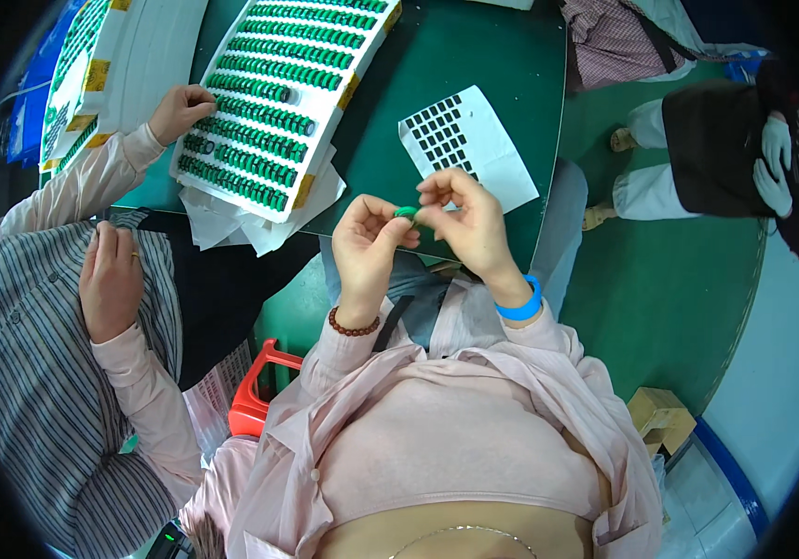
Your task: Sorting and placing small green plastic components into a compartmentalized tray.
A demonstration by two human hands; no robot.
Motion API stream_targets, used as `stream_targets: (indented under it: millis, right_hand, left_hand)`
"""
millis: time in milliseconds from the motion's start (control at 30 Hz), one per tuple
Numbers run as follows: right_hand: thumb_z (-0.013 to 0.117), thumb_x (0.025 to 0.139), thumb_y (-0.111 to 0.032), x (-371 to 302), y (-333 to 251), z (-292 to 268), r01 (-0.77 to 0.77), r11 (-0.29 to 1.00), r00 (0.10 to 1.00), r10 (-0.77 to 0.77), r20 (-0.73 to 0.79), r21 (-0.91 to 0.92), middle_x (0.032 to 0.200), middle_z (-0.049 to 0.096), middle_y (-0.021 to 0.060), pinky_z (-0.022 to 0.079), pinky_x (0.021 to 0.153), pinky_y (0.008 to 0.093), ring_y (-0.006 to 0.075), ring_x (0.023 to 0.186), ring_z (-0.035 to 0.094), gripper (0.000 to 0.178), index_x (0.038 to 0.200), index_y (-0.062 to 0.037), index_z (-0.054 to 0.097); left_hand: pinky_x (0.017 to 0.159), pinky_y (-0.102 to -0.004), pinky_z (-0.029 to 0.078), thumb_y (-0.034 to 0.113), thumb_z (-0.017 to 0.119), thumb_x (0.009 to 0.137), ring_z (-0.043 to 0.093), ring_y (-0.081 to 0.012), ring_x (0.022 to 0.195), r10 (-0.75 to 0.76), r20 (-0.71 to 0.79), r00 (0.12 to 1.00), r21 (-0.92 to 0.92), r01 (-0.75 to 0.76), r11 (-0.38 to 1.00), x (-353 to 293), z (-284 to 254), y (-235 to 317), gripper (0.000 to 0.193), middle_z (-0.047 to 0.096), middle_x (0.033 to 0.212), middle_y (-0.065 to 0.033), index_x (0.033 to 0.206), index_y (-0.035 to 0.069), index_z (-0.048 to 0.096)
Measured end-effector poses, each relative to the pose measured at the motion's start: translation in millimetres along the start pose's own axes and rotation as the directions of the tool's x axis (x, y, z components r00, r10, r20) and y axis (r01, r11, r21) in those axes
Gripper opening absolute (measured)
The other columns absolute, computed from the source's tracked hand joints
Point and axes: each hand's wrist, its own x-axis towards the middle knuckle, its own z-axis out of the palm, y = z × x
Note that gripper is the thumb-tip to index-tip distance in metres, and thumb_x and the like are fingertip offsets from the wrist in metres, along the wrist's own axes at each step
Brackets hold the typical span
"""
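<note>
My left hand point(362, 244) pinches a small round green part point(406, 212) between thumb and fingers, held above the near edge of the table. Close against its right side is my right hand point(469, 224), thumb and fingers pressed together; whatever lies between those fingertips is too small to make out. Just beyond my right hand, a white sheet point(502, 163) lies on the green table with rows of small black rectangular pieces point(441, 138), some places in the rows bare. To the left, a white tray point(332, 112) holds many rows of similar green parts.
A co-worker at my left has one hand point(180, 114) at the tray's left edge. More trays point(143, 65) are stacked beyond. Paper sheets point(315, 205) stick out under the tray. A red stool point(252, 396) stands left of me. Another person point(707, 149) stands at right.
</note>
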Motion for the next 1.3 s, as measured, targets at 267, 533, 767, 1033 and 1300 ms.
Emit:
stream_targets:
  millis: [267,533,767,1033,1300]
  right_hand:
    - [0.060,0.089,-0.001,41.0,8.3,-41.4,0.321,0.574,0.906,-0.418,0.067,-0.753,0.099,0.063,0.0138,0.050,0.077,0.0392,0.0336,0.090,0.063,0.019,0.106,-0.0032,0.068]
    - [0.066,0.085,-0.001,44.0,24.0,-41.3,0.353,0.451,0.864,-0.493,0.101,-0.820,0.091,0.062,0.0105,0.051,0.075,0.0383,0.0294,0.086,0.062,0.017,0.102,-0.0040,0.070]
    - [0.063,0.087,-0.001,47.7,20.9,-36.7,0.338,0.467,0.871,-0.484,0.084,-0.817,0.090,0.061,0.0095,0.050,0.072,0.0372,0.0281,0.084,0.061,0.011,0.097,-0.0040,0.065]
    - [0.063,0.087,-0.002,48.3,23.5,-35.6,0.355,0.451,0.866,-0.488,0.107,-0.819,0.090,0.060,0.0091,0.050,0.072,0.0365,0.0274,0.083,0.061,0.012,0.098,-0.0049,0.064]
    - [0.062,0.088,-0.002,47.8,28.4,-39.2,0.365,0.437,0.851,-0.514,0.104,-0.822,0.090,0.060,0.0096,0.050,0.072,0.0374,0.0286,0.084,0.061,0.011,0.098,-0.0052,0.064]
  left_hand:
    - [0.068,-0.0238,0.051,-0.005,0.057,0.092,0.061,-0.0102,0.073,0.484,-0.209,0.850,0.566,-0.299,0.769,19.5,-59.7,61.5,0.007,0.061,0.085,-0.0052,0.098,-0.004,0.058]
    - [0.066,-0.0317,0.052,0.001,0.070,0.080,0.067,-0.0237,0.069,0.756,-0.088,0.649,0.983,-0.067,0.172,89.0,-140.3,103.3,0.009,0.068,0.079,-0.0122,0.088,0.001,0.067]
    - [0.074,-0.0407,0.052,0.009,0.073,0.076,0.067,-0.0316,0.078,0.715,-0.009,0.699,0.999,0.041,-0.028,129.7,-164.9,109.4,0.007,0.070,0.082,-0.0143,0.081,0.004,0.073]
    - [0.073,-0.0454,0.050,0.012,0.073,0.075,0.061,-0.0325,0.086,0.686,-0.046,0.727,0.985,0.149,-0.092,127.7,-164.2,104.0,0.007,0.070,0.082,-0.0111,0.080,0.007,0.074]
    - [0.076,-0.0454,0.053,0.023,0.074,0.076,0.068,-0.0342,0.089,0.527,-0.351,0.774,0.909,0.417,-0.007,129.3,-124.7,126.4,0.015,0.073,0.090,-0.0133,0.083,0.010,0.076]
